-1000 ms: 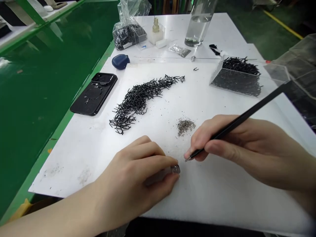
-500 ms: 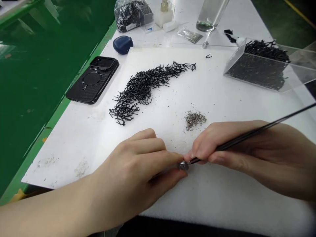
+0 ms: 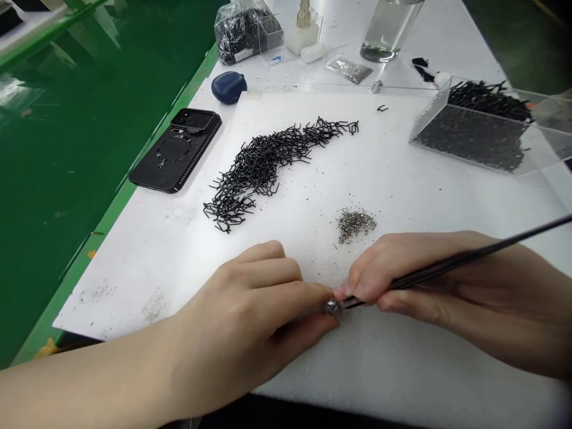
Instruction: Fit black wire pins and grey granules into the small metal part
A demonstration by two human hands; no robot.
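My left hand pinches a small shiny metal piece between thumb and index finger. A pair of black tweezers lies in the grip of my right hand, its tips at the metal piece. The fingertips of both hands almost meet there. Just beyond them is a little heap of tiny metallic bits on the white foam sheet. Further back, a long curved pile of thin black forked pieces spreads across the sheet.
A black phone case and a dark blue case lie at the left. On the right stands a clear box of black pieces. Along the back are a glass of liquid, a plastic bag and a small packet.
The view has shifted slightly, so everything appears a little lower and further right. The tweezers' two prongs now show apart at the metal piece. Both hands keep their grips.
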